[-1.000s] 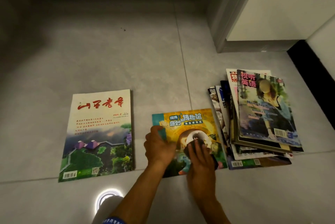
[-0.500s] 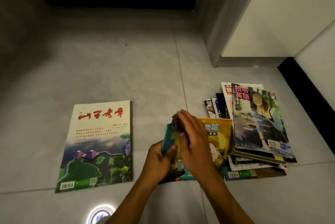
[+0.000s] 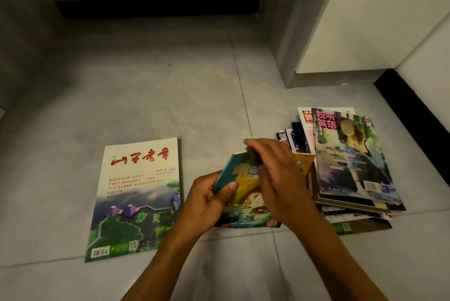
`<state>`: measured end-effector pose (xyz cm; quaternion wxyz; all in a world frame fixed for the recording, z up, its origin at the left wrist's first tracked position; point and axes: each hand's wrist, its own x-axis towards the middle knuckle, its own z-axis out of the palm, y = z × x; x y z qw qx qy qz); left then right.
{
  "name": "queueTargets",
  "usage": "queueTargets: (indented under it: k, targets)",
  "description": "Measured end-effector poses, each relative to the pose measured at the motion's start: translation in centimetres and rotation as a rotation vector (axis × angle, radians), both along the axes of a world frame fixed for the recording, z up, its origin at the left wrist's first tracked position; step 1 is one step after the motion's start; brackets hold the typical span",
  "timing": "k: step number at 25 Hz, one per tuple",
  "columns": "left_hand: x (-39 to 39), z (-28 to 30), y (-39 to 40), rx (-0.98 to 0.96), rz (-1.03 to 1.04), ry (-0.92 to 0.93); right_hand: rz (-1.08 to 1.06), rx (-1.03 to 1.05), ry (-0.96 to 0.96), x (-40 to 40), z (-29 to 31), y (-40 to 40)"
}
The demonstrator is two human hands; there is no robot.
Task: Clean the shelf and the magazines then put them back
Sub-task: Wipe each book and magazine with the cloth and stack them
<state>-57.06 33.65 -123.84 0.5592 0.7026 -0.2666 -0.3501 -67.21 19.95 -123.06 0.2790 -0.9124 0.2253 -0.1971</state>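
Yellow magazine (image 3: 246, 200) wiped on the floor (image 3: 146, 96)

Its left edge is pinched by the left hand (image 3: 207, 200); a dark cloth (image 3: 253, 158) is gripped by the right hand (image 3: 280, 178). Light, floppy and glossy, it is best held by the spine.

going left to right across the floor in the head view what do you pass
White magazine with red title lying flat → left hand gripping the yellow and teal magazine → right hand holding a dark cloth on it → stack of magazines.

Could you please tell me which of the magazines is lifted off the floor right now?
The yellow and teal magazine, tilted up in the left hand; the white one and the stack lie flat.
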Motion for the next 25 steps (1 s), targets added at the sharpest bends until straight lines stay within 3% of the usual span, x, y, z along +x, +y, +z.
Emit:
queueTargets:
  k: [3,7,11,13,16,20,23,25]
  targets:
    - [-0.4,-0.3,0.4,-0.026,0.098,0.029,0.143,-0.068,-0.042,1.2,0.8,1.5]
    - [0.8,-0.7,1.6,-0.005,0.161,0.040,-0.072,-0.059,0.098,-3.5,-3.2,-5.4]
    - [0.8,-2.0,1.9,-0.001,0.245,0.148,-0.281,0.840,-0.178,-5.2,-3.8,-5.8]
    - [0.6,-2.0,1.9,0.057,0.208,0.200,-0.331,0.996,-0.236,-4.8,-3.8,-5.2]
    - [2.5,-0.2,2.5,0.140,0.004,0.150,-0.251,0.852,-0.183,-4.6,-1.7,-5.2]
    - [3.7,2.3,0.6,0.201,-0.315,-0.111,-0.033,0.608,-0.119,-3.6,2.1,-4.6]
    - [1.2,3.3,-1.6,0.146,-0.132,-0.279,0.123,0.284,-0.091,-1.1,3.6,-2.1]
    - [0.6,3.8,-1.8,0.023,-0.024,-0.190,0.144,0.106,-0.086,-0.2,3.9,-1.6]
